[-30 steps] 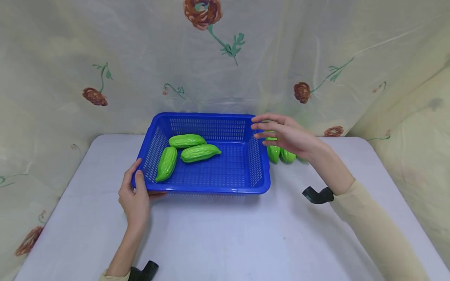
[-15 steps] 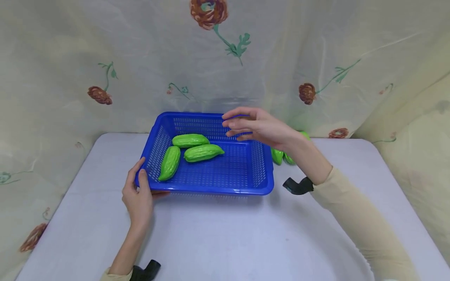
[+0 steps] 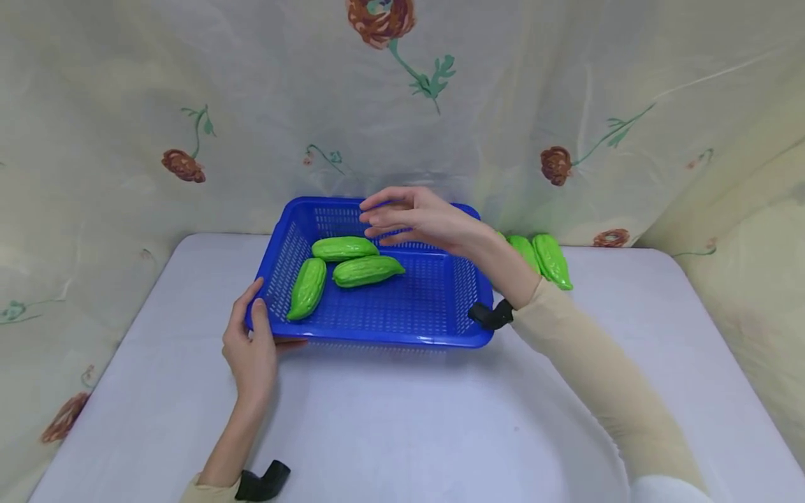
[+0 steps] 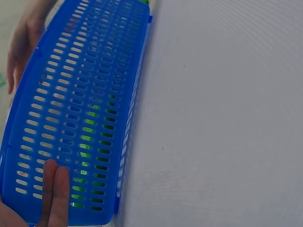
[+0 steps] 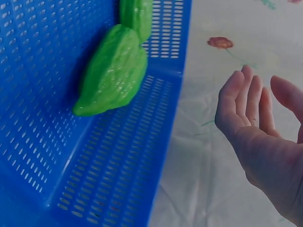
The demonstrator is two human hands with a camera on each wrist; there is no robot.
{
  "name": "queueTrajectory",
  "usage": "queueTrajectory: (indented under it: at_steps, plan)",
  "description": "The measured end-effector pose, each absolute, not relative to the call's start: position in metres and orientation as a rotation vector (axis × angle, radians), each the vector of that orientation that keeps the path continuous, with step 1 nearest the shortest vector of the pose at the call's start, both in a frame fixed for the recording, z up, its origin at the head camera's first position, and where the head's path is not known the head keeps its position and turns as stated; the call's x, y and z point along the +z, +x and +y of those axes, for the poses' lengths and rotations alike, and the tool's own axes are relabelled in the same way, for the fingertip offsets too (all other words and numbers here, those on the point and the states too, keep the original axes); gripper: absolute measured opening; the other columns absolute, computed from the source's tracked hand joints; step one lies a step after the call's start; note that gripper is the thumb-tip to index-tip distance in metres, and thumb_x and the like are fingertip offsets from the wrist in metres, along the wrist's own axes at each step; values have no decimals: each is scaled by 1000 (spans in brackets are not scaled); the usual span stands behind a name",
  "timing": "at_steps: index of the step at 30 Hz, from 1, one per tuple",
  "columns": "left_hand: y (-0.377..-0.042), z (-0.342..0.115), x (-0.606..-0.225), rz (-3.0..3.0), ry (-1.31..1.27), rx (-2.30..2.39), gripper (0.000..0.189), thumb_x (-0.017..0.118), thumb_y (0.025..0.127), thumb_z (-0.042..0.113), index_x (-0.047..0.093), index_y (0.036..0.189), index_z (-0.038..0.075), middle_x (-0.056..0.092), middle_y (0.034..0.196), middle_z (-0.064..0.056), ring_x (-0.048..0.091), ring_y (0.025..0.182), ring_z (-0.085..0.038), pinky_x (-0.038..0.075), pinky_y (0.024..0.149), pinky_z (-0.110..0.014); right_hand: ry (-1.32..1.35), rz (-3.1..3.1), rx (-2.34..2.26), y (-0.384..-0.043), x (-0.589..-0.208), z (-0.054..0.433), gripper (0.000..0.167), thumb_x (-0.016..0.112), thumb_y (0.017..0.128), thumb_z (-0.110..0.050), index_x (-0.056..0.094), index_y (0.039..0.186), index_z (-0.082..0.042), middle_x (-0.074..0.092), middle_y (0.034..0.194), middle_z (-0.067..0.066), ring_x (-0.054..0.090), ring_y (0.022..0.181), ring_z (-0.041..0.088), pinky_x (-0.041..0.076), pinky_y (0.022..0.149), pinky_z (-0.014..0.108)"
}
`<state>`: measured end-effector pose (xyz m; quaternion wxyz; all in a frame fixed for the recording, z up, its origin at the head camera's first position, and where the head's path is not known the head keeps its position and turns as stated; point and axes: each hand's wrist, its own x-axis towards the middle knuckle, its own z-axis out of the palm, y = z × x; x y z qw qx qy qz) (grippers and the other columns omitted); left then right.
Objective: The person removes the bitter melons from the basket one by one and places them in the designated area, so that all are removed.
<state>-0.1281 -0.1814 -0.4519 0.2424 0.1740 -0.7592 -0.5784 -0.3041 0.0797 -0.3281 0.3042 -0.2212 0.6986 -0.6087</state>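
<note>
A blue plastic basket (image 3: 402,341) with slotted walls stands near the table's back edge. My left hand (image 3: 251,346) grips its front left corner, thumb at the rim; in the left wrist view two fingers (image 4: 59,194) lie along the outside of the wall. Three bright green bitter melons (image 3: 367,271) lie inside the basket, toward its left; one melon (image 3: 307,288) runs along the left wall. My right hand (image 3: 421,218) hovers over the basket's back part, fingers relaxed and slightly bent, holding nothing; the right wrist view shows the hand (image 5: 265,142) apart from the basket.
Beside the basket's right wall, more green bitter melons (image 3: 552,260) lie on the white-covered table (image 3: 402,426), partly hidden by my right forearm. A floral curtain (image 3: 264,105) hangs right behind the table and along both sides.
My right hand has moved left, from over the basket's right rim to over its back middle. More of the melons on the right now show. My left hand keeps its grip on the basket.
</note>
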Motion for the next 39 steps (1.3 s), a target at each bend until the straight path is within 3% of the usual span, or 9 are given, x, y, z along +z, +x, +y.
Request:
queueTrajectory:
  at_steps: [9, 14, 27, 34, 39]
  plan:
    - [-129, -183, -453, -2080, 470, -1568, 39, 48, 115, 27, 64, 151, 22, 56, 163, -2, 46, 157, -21, 37, 132, -49, -563, 1856, -1471, -321, -343, 59, 40, 61, 110, -14, 57, 148, -5, 63, 152, 22, 58, 144, 42, 49, 121, 58]
    - [-129, -182, -453, -2082, 470, -1580, 39, 47, 116, 29, 63, 151, 23, 56, 164, 1, 45, 157, -18, 37, 132, -48, -568, 1905, -1373, -329, -355, 53, 42, 59, 110, -15, 55, 150, -4, 58, 158, 23, 58, 144, 40, 49, 121, 57]
    - [-129, -182, -451, -2068, 474, -1594, 39, 48, 115, 30, 64, 151, 26, 56, 163, 4, 44, 158, -15, 35, 133, -44, -576, 2091, -1167, -337, -377, 48, 44, 64, 108, -18, 59, 150, -7, 67, 147, 17, 63, 140, 31, 49, 121, 54]
    - [-128, -182, -451, -2075, 496, -1605, 39, 47, 116, 32, 63, 151, 27, 55, 164, 6, 45, 156, -11, 39, 130, -42, -581, 2133, -1035, -338, -383, 48, 44, 70, 105, -20, 62, 148, -11, 70, 146, 13, 63, 140, 27, 51, 112, 53]
    - [-129, -181, -451, -2070, 488, -1600, 39, 48, 115, 31, 64, 151, 26, 56, 163, 5, 46, 156, -13, 39, 131, -42, -581, 2150, -997, -337, -384, 49, 45, 73, 103, -19, 64, 146, -11, 69, 148, 13, 63, 139, 27, 52, 113, 55]
